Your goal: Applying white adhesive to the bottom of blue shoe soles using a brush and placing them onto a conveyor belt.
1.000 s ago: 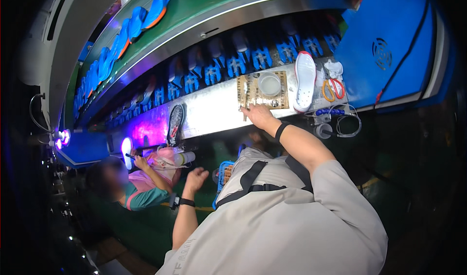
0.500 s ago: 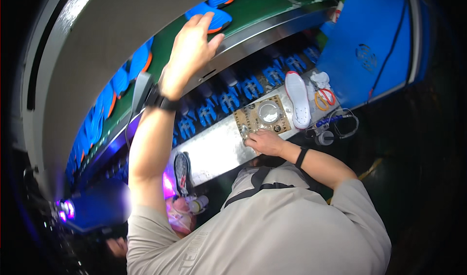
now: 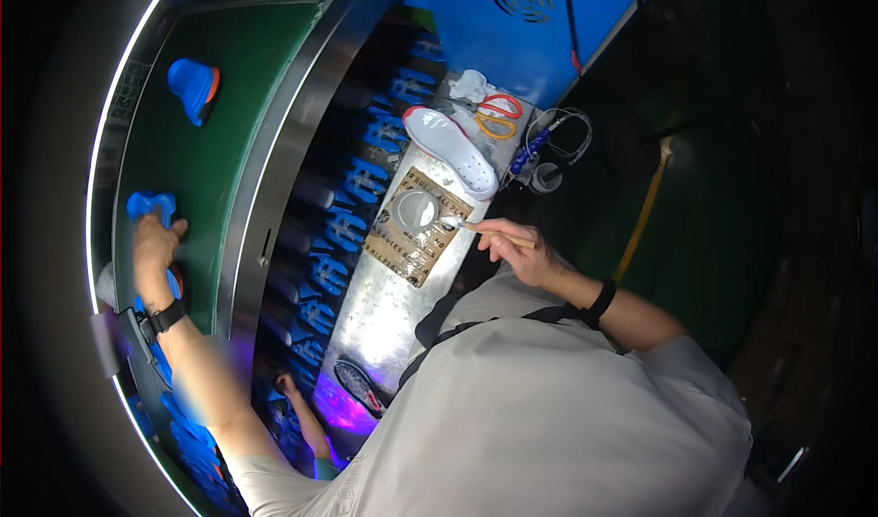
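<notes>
On the green conveyor belt at the left, my left hand has its fingers closed over the near end of a blue shoe sole; the exact grip is partly hidden. Its thumb stands out to the right. My right hand pinches the wooden handle of a brush. The white brush head is beside a round dish that sits on a printed brown cardboard sheet. Farther up the belt lies another blue sole with an orange edge.
A white sole with a red edge lies past the cardboard on the metal ledge, near scissors. A dark sole lies nearer. Blue parts hang below the belt. Another person's arm shows at lower left. A blue cabinet stands beyond.
The view has turned, so the belt is now at the left. My right hand has come off the cardboard and now holds up the brush. My left hand remains over the belt at a blue sole.
</notes>
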A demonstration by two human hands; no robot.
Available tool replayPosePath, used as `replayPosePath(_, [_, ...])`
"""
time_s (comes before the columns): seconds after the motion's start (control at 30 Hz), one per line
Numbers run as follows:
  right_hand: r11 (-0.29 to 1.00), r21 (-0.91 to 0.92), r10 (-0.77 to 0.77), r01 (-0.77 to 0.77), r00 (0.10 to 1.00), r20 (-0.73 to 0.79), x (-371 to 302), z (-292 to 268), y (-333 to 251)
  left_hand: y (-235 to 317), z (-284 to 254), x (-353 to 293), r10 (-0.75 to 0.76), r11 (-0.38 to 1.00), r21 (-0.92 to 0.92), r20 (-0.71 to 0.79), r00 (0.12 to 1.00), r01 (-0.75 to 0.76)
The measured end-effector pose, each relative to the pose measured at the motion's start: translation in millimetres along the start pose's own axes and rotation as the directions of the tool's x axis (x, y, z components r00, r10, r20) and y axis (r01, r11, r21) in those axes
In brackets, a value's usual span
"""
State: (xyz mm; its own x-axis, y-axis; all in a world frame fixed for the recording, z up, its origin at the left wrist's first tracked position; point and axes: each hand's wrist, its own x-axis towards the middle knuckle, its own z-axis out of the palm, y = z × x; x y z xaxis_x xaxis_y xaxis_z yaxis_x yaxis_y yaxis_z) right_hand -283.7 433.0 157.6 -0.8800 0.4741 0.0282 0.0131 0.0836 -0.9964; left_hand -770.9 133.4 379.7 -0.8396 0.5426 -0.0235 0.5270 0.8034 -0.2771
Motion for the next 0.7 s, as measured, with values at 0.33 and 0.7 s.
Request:
replayPosePath(0.33, [0.968, -0.163, -0.189, 0.189, 0.982, 0.017, -15, 11, -14, 159, 16, 113, 0.335, 0.882, -0.118, -0.525, 0.783, -0.456])
replayPosePath(0.7, [0.977, -0.191, -0.102, 0.098, 0.995, -0.013, 11, -26, 18, 169, -28, 12, 0.159, 0.843, -0.426, -0.385, 0.909, -0.328])
